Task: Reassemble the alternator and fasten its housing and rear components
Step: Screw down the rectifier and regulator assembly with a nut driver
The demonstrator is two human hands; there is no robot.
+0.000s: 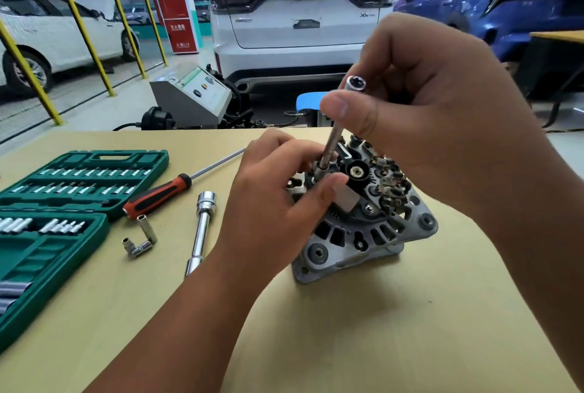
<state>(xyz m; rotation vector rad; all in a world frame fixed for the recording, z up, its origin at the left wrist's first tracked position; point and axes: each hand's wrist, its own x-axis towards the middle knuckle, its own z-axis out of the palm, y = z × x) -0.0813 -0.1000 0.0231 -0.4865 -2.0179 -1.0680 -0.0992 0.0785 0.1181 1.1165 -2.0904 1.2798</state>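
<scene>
Pinching extension bar (335,136), right hand (426,114), alternator (363,222)

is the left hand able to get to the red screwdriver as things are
Probably yes: the screwdriver lies uncovered on the table just left of the left hand. But that hand pinches the socket bar on the alternator and would have to let go first.
</scene>
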